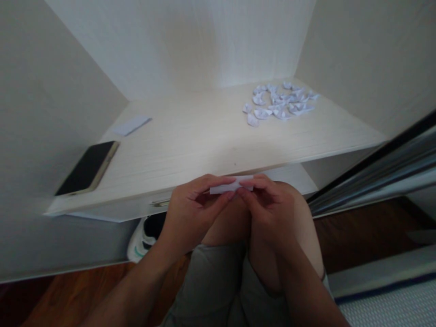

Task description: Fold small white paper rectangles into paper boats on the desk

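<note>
A small strip of white folded paper [223, 187] is pinched between both hands, just in front of the desk edge and above my knees. My left hand [197, 204] grips its left part, thumb below and fingers on top. On the right part, my right hand [267, 200] holds it the same way, the two thumb tips almost meeting at the middle. Several small folded white paper pieces [281, 106], some boat-like in shape, lie in a loose group at the back right of the desk [184, 141].
A phone with a dark screen [86, 168] lies at the desk's front left, and a flat stack of white paper [132, 125] sits behind it. Walls enclose the desk's back and sides. Below are a drawer handle [160, 204] and a white shoe [138, 240].
</note>
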Tool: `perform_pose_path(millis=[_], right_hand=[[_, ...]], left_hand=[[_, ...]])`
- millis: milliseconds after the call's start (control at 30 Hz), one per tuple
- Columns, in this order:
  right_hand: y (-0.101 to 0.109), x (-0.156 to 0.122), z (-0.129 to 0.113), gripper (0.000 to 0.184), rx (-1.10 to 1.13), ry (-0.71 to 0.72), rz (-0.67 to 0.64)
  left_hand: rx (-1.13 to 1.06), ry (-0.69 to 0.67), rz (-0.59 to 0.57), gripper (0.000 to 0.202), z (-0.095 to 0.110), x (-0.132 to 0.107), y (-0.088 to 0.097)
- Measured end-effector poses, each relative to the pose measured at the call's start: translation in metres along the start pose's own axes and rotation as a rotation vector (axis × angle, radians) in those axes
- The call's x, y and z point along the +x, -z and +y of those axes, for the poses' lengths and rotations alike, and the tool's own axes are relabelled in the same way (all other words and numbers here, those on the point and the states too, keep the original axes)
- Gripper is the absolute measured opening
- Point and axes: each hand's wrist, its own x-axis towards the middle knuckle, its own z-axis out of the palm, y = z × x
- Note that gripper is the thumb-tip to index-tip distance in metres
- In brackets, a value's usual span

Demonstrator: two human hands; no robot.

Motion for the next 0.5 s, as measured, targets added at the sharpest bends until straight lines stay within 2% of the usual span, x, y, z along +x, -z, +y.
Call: perform_pose_path(millis=[133, 233, 367, 500], right_hand=[[0.001, -0.001, 0.002, 0.027, 0.050, -0.090, 0.001], [0.001, 0.001, 0.001, 0.024, 0.028, -0.110, -0.007], [0.003, 0.003, -0.006, 0.022, -0.065, -0.068, 0.031], [0.013, 0.003, -0.029, 0.023, -0.079, 0.002, 0.081]], left_hand=[[0.068, 0.001, 0.028, 0.024, 0.001, 0.001, 0.000], [0.100, -0.024, 0.017, 0.020, 0.004, 0.004, 0.002], [0.057, -0.078, 0.008, 0.017, 0.011, 0.008, 0.001], [-0.019, -0.177, -0.015, 0.017, 0.031, 0.010, -0.003]])
